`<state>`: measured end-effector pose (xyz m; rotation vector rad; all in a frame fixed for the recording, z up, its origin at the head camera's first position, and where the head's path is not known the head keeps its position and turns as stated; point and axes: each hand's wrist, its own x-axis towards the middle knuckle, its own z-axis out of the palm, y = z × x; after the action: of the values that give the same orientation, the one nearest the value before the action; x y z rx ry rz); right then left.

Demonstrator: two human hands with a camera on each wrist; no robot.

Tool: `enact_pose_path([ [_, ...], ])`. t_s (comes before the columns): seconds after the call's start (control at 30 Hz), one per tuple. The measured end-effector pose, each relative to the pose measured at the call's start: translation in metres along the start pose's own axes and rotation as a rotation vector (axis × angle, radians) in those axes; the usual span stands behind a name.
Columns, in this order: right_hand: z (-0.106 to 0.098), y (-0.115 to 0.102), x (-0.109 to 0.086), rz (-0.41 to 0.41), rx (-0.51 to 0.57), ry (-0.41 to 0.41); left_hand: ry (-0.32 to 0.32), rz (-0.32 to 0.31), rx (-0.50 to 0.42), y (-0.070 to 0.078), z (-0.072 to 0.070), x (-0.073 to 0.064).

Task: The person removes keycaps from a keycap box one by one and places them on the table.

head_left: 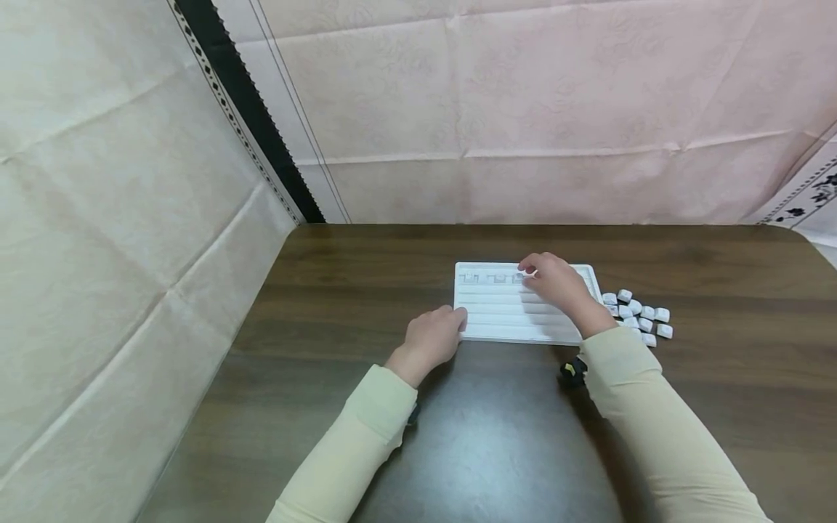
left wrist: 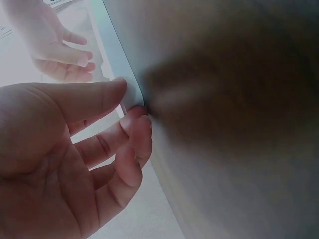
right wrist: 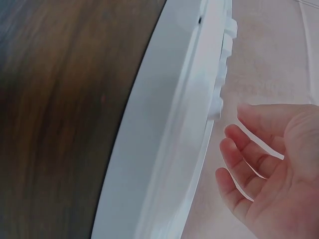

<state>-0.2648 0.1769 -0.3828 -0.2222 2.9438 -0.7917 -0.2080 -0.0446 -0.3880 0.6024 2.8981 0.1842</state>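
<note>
A white board with stepped rows (head_left: 500, 319) lies on the table, and several small white blocks (head_left: 470, 278) stand along its far row. At the near left corner, my left hand (head_left: 431, 338) pinches the board's edge (left wrist: 113, 50) between thumb and bent fingers, as the left wrist view shows. My right hand (head_left: 556, 283) is over the far row, close to the rightmost placed block (right wrist: 215, 107). Its fingers (right wrist: 233, 149) curve loosely, with nothing between them in the right wrist view.
Several loose white blocks (head_left: 646, 312) are heaped on the brown table (head_left: 366, 290) just right of the board. Pale cloth (head_left: 556, 109) hangs behind the table, and more cloth (head_left: 118, 290) covers the left side.
</note>
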Motion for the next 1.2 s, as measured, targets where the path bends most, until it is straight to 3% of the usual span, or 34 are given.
enact_pose_path([
  [0.77, 0.014, -0.006, 0.015, 0.038, -0.045, -0.062, 0.001, 0.006, 0.004, -0.001, 0.000, 0.000],
  [1.2, 0.015, -0.007, 0.017, 0.028, -0.099, -0.033, 0.002, 0.004, 0.005, -0.001, 0.000, 0.000],
])
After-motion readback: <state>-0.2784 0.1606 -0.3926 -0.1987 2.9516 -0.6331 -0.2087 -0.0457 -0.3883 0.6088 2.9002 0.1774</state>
